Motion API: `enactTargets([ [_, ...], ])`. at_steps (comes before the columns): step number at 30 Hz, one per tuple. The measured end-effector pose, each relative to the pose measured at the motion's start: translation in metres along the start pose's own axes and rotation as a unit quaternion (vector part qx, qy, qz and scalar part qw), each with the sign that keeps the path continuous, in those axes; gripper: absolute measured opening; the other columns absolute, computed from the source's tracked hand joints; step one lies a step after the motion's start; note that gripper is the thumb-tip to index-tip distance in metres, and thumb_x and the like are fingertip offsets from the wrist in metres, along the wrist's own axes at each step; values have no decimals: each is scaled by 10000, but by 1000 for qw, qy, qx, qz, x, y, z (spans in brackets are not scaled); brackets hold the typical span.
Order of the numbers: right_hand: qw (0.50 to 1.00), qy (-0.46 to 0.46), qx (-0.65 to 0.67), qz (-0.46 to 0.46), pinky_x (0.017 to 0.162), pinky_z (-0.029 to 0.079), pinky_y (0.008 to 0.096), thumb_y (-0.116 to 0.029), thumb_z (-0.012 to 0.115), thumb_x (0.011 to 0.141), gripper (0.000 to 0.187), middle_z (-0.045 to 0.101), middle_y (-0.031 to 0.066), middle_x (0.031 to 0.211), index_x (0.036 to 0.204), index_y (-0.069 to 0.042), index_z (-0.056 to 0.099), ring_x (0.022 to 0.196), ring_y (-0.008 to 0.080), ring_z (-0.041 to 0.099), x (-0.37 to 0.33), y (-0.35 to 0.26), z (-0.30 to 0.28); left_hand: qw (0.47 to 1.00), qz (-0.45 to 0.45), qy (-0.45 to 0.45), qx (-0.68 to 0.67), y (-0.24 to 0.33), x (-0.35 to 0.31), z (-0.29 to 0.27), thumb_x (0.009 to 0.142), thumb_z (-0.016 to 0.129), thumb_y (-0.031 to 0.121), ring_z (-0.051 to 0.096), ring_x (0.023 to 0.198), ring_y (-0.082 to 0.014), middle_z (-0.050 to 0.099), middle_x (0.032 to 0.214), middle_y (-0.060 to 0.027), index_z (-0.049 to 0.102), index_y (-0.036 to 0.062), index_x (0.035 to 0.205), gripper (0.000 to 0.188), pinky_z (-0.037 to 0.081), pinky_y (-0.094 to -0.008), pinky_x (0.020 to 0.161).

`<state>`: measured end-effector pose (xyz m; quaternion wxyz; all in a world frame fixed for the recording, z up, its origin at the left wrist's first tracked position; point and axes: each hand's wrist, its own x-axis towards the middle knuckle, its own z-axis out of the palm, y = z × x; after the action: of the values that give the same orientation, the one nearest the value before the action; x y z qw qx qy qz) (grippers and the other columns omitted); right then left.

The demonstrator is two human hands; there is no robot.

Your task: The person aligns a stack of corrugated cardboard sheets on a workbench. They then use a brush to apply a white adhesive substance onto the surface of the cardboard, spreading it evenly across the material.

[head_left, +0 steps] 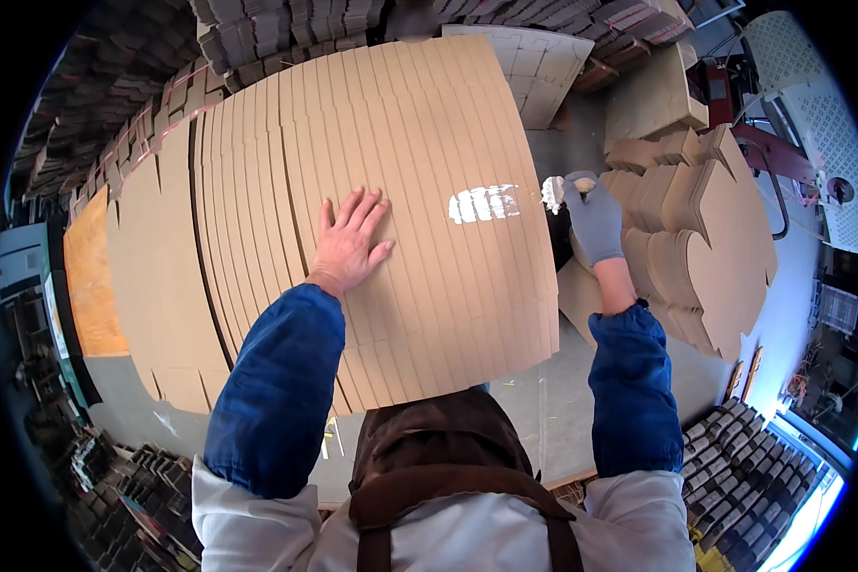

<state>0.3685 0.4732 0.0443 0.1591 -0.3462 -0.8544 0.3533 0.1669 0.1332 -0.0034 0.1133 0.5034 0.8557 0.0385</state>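
Cardboard sheets (429, 305), overlapping at centre; bare left hand (353, 240) at ten o'clock, spread flat on them; grey-gloved right hand (597, 225) at two, closed around a white-coated tool (552, 195); white smear (484, 204), a streaked surface marking, at one.

Blue cloth oversleeves cover both forearms, the left one (281, 391) creased and puffed, the right one (636, 391) wrinkled and gathered at its cuff. The right hand (596, 221) wears a snug, smooth grey glove (it ends at the wrist, short of the oversleeve), while the left hand (351, 245) is bare. Above the elbows comes a loose, pale grey long-sleeved top (453, 539). Over it lies a dark brown fabric apron (439, 439), folded and rumpled, with a broad brown band (448, 482) across the chest and two brown shoulder straps (374, 550).
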Motion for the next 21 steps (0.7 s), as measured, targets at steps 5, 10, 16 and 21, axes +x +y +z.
enactTargets([
  [5, 990, -111, 13, -87, 704, 544, 403, -269, 621, 949, 176, 687, 148, 905, 961, -97, 662, 803, 345, 683, -19, -101, 66, 1000, 2, -1, 9, 5, 3, 1, 939, 568, 475, 229, 1515, -249, 334, 1602, -2, 405, 158, 1508, 672, 170, -643, 1191],
  [10, 993, -43, -101, -47, 709, 551, 440, -251, 601, 947, 168, 694, 159, 925, 974, -92, 645, 804, 360, 680, 17, -17, 28, 1000, 3, -1, -14, 4, 4, -1, 930, 581, 468, 236, 1512, -254, 337, 1601, -7, 410, 155, 1504, 676, 169, -649, 1188],
  [16, 994, -65, 35, -82, 750, 536, 439, -347, 592, 952, 265, 682, 175, 884, 920, -93, 659, 825, 383, 662, 40, -91, 70, 1000, -5, -9, -14, 2, 5, -1, 911, 603, 476, 247, 1505, -258, 342, 1598, -11, 435, 154, 1486, 680, 186, -658, 1175],
  [21, 994, -99, 37, -22, 708, 557, 440, -360, 589, 947, 301, 700, 188, 805, 947, -67, 661, 743, 387, 682, 85, -56, 69, 1000, -5, -8, -9, -2, 3, -2, 911, 601, 473, 253, 1501, -257, 345, 1595, -7, 441, 161, 1482, 670, 189, -659, 1172],
])
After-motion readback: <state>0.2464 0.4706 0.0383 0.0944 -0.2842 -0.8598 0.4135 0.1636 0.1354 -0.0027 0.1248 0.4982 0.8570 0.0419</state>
